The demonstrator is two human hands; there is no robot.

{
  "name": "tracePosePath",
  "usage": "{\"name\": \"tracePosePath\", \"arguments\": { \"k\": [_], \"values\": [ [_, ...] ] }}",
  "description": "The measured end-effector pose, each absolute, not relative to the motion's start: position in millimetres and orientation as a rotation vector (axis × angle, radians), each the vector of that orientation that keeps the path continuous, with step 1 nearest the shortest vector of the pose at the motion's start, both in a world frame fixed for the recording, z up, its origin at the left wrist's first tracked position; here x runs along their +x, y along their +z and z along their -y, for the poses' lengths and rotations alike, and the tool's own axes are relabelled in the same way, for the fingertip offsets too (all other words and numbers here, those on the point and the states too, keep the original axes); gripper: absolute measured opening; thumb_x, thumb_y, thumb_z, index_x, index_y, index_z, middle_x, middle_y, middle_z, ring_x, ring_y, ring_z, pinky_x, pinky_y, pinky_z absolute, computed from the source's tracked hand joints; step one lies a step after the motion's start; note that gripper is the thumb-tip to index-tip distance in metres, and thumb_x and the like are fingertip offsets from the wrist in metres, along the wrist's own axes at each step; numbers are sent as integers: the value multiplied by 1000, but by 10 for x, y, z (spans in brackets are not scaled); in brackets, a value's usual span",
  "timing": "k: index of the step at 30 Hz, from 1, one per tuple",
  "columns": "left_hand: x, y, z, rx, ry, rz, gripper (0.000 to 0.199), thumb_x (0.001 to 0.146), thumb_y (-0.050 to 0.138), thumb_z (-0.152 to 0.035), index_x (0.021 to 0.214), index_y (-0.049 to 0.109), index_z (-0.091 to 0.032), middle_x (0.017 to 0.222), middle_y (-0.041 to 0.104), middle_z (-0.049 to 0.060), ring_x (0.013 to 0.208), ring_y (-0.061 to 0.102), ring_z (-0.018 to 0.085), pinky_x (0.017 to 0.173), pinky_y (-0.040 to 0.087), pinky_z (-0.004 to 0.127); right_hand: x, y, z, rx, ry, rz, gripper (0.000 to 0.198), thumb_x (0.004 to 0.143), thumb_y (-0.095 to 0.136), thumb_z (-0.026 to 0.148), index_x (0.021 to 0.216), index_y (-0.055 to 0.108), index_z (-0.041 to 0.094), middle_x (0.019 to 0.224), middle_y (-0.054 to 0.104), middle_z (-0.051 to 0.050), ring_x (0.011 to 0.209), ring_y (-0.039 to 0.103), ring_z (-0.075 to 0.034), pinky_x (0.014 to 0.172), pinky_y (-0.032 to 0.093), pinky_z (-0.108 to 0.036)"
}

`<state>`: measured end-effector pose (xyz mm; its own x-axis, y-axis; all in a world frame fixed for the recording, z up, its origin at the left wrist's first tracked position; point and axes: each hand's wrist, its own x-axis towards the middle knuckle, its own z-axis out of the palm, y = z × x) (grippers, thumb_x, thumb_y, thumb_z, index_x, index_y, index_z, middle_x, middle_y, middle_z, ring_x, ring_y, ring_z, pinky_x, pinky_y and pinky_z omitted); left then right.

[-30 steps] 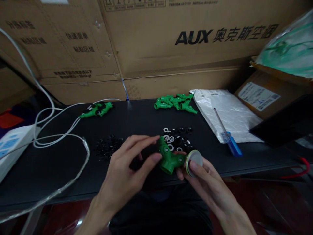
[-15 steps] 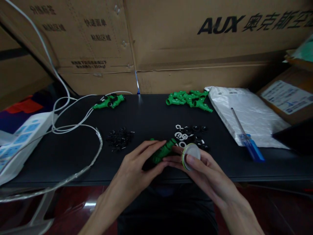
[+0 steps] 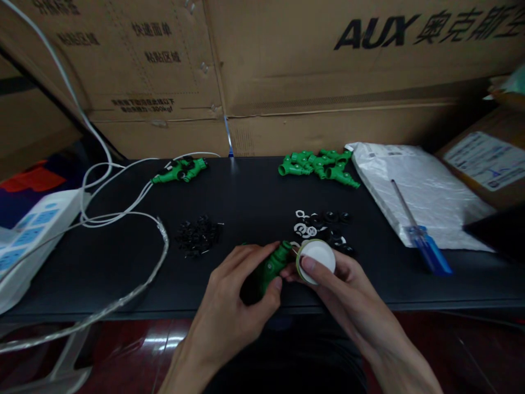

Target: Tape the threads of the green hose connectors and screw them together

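My left hand [image 3: 235, 295] is closed round a green plastic branched fitting [image 3: 274, 266], its narrow ribbed end tilted up and to the right. Fingers cover part of the fitting. My right hand [image 3: 342, 290] grips a small round spool [image 3: 319, 261] with a white face and a yellow-green rim, the thumb pressed on the face. A thin pale strand shows between spool and fitting tip; whether it is attached there I cannot tell. Just behind the right hand lie white rings [image 3: 301, 229] and black round parts [image 3: 334, 219].
Black small parts with pins [image 3: 199, 235] lie on the left. Several green fittings [image 3: 315, 164] are at the back; other green pieces [image 3: 180, 169] sit beside white cables [image 3: 131, 205]. On the right, a blue screwdriver [image 3: 429, 249] rests against a white plastic bag [image 3: 422, 191]. Cardboard [image 3: 287, 65] stands behind.
The green fitting has turned more upright in my left hand, and the left thumb has shifted along it. The spool has moved slightly left, its white face turned more toward me.
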<state>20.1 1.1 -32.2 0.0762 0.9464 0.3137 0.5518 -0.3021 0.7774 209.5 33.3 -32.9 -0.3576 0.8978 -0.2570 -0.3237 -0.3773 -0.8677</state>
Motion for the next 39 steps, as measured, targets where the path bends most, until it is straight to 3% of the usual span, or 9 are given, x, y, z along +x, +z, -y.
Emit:
{"name": "tracePosePath", "arguments": {
  "k": [4,11,14,19,22,28,32,35,39],
  "values": [
    [241,-354,-1,1688,1247,-1548,36,85,81,-30,120,72,-26,111,77,4,99,74,21,91,61,35,2052,-282,-317,-1000,1850,867,31,79,86,43,99,79,20,97,75,-5,91,67,-19,88,53,-32],
    [220,-144,73,887,1359,-1510,34,88,74,-42,115,66,-23,103,79,7,98,76,25,63,65,30,2035,-6,-247,-1123,1818,990,36,88,76,51,85,70,16,70,62,1,68,57,-12,69,46,-25],
    [191,-67,78,868,1351,-1483,40,86,76,-47,115,69,-21,111,77,11,93,76,28,50,62,28,1982,149,-226,-1056,1870,1079,38,91,73,51,82,68,14,70,63,0,67,58,-12,71,47,-26],
    [169,0,88,862,1306,-1481,55,81,78,-51,124,68,-19,97,77,10,81,76,28,39,56,24,1915,373,-268,-1000,1936,1133,40,90,73,52,86,69,13,76,68,-3,60,62,-11,64,50,-25],
    [197,108,141,812,1315,-1463,51,79,80,-50,119,67,-20,101,77,10,81,76,27,33,50,19,1943,476,-287,-989,1919,1195,36,89,76,49,86,69,14,73,67,-1,59,62,-10,61,50,-23],
    [272,461,254,690,1228,-1468,44,78,79,-52,105,67,-19,71,71,2,49,62,14,28,41,13,2022,675,-277,-1107,1887,1263,26,85,81,38,80,67,16,65,61,5,54,55,-7,53,45,-17],
    [327,601,279,603,1285,-1467,35,77,79,-43,99,68,-19,77,70,2,52,62,12,29,37,12,1998,754,-303,-1131,1849,1303,23,85,81,34,80,68,17,64,60,5,54,53,-6,51,42,-16],
    [323,600,298,591,1284,-1475,32,78,79,-42,100,70,-20,85,71,2,41,49,5,27,33,12,1977,767,-314,-1117,1844,1344,19,86,81,32,82,70,18,65,61,6,53,53,-5,51,42,-15],
    [242,523,297,680,1242,-1402,38,76,83,-47,103,73,-21,86,72,3,43,55,8,29,41,15,1985,744,-318,-1107,1824,1391,17,89,78,33,83,70,19,67,61,6,56,53,-5,53,43,-15]
  ]
}}
